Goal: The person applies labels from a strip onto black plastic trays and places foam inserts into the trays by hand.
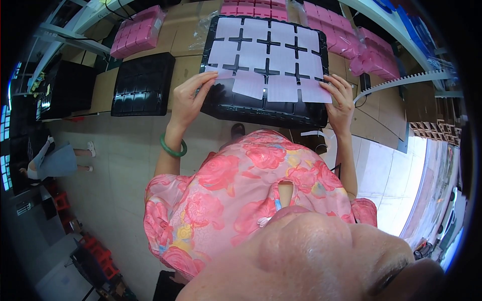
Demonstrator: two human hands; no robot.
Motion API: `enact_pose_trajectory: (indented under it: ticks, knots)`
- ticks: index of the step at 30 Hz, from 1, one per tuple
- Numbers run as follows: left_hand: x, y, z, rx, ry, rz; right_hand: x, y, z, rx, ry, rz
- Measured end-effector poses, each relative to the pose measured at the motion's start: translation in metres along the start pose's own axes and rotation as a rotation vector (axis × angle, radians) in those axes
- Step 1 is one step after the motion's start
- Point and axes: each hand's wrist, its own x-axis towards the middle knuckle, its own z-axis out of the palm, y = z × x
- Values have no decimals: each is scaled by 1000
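Head view: 2 bare hands, 1 lilac sheeting (268,55), 4 pieces across by 3 rows, 6 full black crosses showing through; it lies on top of 1 black tray (281,116) at the near edge of the bench (187,65); left hand (190,98) grip pinching the sheeting's near-left corner, right hand (342,103) grip pinching its right edge; 1 green bangle (173,153) on left wrist; 1 smaller black tray (142,85) to the left; 4 pink stacks (138,32) behind; 1 other person (56,159), far left.
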Motion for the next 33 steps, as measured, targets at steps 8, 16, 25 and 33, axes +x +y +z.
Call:
enact_pose_trajectory:
  ticks: [8, 16, 25, 33]
  knots:
    - [-3, 3, 2, -27, -78, -59, -8, 1, -10, -16, -136, 15]
    - [17, -4, -24, 18, -259, -110, 10, 44, -84, 219, -498, 108]
    - [167, -155, 61, 213, -40, -565, 127, 160, 104, 56, -40, 544]
    - [179, -129, 63, -1, -208, -727, 138, 191, 113, -24, -114, 723]
